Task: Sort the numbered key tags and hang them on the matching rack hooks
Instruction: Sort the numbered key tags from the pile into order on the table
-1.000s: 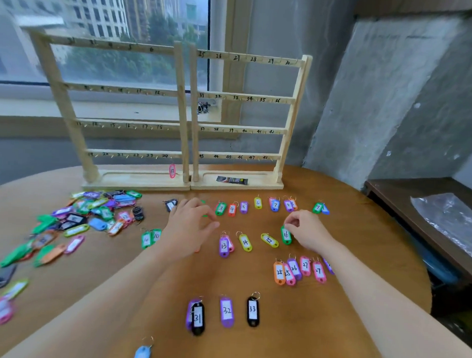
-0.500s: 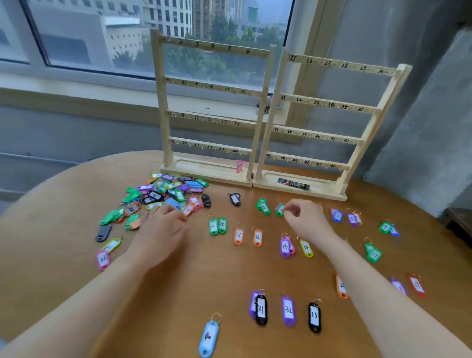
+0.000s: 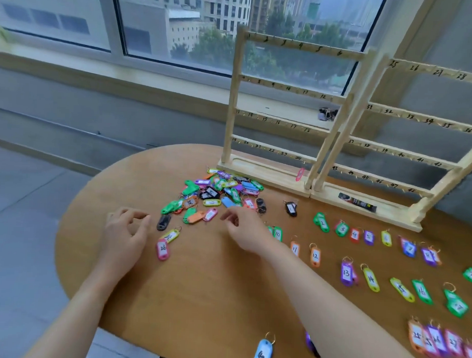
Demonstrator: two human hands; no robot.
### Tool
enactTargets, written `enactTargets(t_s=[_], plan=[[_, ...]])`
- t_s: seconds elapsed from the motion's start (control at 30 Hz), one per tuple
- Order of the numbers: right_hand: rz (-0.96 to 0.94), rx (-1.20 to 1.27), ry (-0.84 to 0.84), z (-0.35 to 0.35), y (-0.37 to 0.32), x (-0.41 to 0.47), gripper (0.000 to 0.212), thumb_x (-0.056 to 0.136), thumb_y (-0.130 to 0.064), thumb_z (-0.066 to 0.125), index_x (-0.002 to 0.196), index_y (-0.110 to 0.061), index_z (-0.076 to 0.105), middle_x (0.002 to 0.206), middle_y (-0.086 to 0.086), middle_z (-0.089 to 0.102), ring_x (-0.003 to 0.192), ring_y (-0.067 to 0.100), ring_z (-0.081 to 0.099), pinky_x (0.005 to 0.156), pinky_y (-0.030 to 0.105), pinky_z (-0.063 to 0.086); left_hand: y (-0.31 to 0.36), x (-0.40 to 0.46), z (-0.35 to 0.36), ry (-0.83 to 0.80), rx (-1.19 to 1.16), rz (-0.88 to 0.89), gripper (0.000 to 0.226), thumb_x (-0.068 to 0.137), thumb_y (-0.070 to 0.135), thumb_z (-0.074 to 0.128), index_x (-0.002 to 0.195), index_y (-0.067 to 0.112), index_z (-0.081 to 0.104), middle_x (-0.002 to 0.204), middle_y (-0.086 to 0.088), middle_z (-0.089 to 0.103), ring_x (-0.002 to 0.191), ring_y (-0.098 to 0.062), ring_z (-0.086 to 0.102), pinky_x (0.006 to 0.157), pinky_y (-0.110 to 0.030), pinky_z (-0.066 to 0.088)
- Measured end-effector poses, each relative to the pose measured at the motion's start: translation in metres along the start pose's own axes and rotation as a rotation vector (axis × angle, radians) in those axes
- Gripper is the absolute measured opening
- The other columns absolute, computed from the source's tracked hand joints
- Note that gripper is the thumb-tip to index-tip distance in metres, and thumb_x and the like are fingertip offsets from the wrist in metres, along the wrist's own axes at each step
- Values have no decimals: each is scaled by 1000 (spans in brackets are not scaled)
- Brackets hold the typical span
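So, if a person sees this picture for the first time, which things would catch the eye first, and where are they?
Probably the heap of unsorted tags, a bright jumble at the table's far side, in front of the left wooden rack. Next, the sorted tags laid out in numbered rows on the right. Both hands hover near the heap, the left hand beside a pink tag marked 26, the right hand just below the heap.

Unsorted tag pile (image 3: 215, 197) before left rack (image 3: 285, 111), sorted rows (image 3: 371, 264) rightward, seemingly before right rack (image 3: 407, 147)
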State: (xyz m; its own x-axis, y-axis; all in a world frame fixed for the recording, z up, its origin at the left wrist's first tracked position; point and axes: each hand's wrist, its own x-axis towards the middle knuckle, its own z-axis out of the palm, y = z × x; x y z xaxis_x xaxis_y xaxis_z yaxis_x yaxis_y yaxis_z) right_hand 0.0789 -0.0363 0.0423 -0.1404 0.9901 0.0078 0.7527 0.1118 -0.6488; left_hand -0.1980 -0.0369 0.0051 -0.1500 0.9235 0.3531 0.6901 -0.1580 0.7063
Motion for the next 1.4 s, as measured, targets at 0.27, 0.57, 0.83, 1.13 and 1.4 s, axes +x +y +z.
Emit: enactTargets(t_s=[0.27, 0.57, 0.83, 1.13, 1.4], plan=[[-36, -180, 141, 41, -5, 35, 36, 104, -27, 48, 136, -16, 61, 117, 3, 48, 105, 21, 52, 87, 34, 47, 0, 2, 4, -154, 9, 80, 3, 88, 34, 76, 90, 32, 77, 97, 15, 56, 103, -13, 45, 88, -32, 39], [-112, -303, 293, 54, 5, 35, 26, 98, -38, 60, 102, -13, 68, 102, 1, 52, 98, 19, 50, 88, 35, 47, -2, 3, 3, -190, -57, 36, 23, 87, 27, 53, 85, 33, 76, 94, 17, 59, 103, -9, 43, 90, -34, 36], [-125, -221, 291, 53, 10, 35, 21, 99, -37, 60, 93, -17, 61, 96, -3, 52, 91, 14, 49, 81, 28, 44, 1, -8, -2, -269, 67, 110, 15, 76, 33, 54, 85, 34, 65, 88, 20, 56, 95, -4, 45, 83, -33, 30], [-108, -83, 323, 52, 13, 36, 21, 101, -29, 57, 102, -15, 72, 89, -4, 49, 84, 11, 48, 66, 25, 37, 0, -11, 2, -362, 197, 221, 16, 77, 46, 63, 84, 37, 52, 81, 19, 52, 90, -4, 48, 87, -30, 32], [-66, 29, 347, 45, 6, 29, 23, 102, -28, 58, 115, -15, 73, 94, -7, 57, 81, 4, 49, 64, 12, 36, 3, -9, 2, -380, 148, 91, 17, 90, 36, 71, 82, 38, 55, 88, 14, 58, 93, -11, 51, 88, -29, 33]])
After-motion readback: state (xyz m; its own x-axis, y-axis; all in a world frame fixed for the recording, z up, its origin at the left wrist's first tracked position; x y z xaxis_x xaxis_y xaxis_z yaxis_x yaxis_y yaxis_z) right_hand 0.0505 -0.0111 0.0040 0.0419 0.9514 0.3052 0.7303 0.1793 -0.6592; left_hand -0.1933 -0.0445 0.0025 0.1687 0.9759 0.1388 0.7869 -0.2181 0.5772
